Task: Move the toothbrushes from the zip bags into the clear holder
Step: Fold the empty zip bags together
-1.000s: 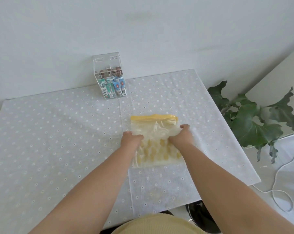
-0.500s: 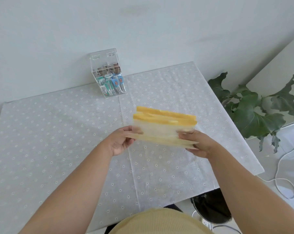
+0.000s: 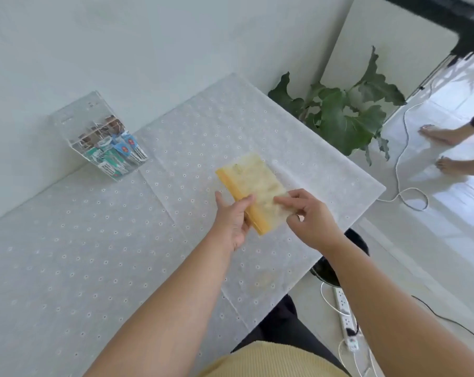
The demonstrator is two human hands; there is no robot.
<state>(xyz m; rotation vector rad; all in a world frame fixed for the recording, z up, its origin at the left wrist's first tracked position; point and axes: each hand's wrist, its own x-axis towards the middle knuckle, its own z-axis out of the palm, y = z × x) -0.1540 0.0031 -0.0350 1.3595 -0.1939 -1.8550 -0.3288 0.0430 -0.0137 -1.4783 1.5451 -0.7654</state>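
Bag off the table, zip shut, L hand pinching its yellow zip edge, R hand fingers on the film; holder at 10 o'clock w/ packs in; brushes not out yet

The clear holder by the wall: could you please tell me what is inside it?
The clear holder shows several packaged items in green, blue and white wrappers leaning at its front, with brownish pieces behind them. The glare and the packets hide what lies at the bottom and back.

zip bag contents blurred, holder items indistinct
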